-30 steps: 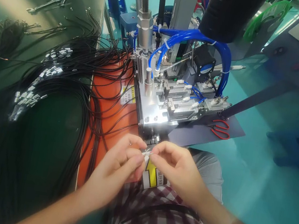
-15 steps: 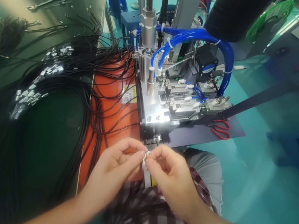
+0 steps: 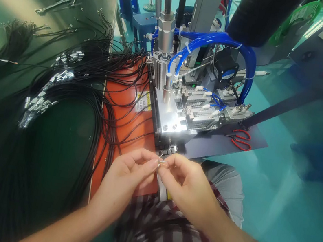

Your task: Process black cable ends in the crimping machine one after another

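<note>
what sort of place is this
Probably a factory or workshop dealing with cables: there is a metal machine fitted with blue tubes, and beside it a heap of black cables.

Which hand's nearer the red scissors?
Right. The right hand is left of the scissors and closer to the body; the left hand is farther left, with the right hand between it and them in view.

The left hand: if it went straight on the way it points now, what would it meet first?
The left hand would most likely meet the thin wires first, which it seems to touch, and directly past them the right hand; how narrow the gap is, this single view leaves unclear.
</note>
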Tool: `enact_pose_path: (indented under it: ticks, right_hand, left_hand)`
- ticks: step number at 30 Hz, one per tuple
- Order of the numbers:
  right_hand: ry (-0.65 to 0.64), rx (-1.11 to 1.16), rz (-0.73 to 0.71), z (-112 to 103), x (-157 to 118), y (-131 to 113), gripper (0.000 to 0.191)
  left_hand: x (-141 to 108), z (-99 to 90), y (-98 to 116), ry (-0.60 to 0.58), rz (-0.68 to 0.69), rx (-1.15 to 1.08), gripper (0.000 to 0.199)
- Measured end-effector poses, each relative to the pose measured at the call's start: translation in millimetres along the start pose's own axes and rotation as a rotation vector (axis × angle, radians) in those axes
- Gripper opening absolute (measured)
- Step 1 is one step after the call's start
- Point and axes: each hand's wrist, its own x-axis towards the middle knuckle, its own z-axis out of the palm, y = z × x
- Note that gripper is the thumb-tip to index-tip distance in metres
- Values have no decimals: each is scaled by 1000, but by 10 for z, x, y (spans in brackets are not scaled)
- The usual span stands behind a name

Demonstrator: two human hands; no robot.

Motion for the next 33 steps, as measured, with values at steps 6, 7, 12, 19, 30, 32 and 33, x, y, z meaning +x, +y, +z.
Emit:
enact_pose_path:
  ticks: [6,7,12,19,30,32,33]
  right_hand:
    - [149,-69,-141,-88,1,64,5]
    - [192,-86,-202,-78,0,77,7]
    - [307,-200,-543,-41,5,111,11]
    - [352,-425,-756,-70,29,211,16]
    - [235,-225,-367,-35,8,94,11]
    - [208,-184,-282,-30,14,69,11]
    - [195,-161,-248,-27,20,63,11]
  left_hand:
    - [-24,5,31,20,6,56,27]
    - [-25,8,35,18,9,63,27]
    - [-17,9,31,3,26,51,27]
    - [-11,5,29,-10,17,13,25]
    - [11,8,22,-21,-25,8,27]
    - [9,5,17,-30,-35,-5,28]
    - [8,4,15,-33,-38,-18,27]
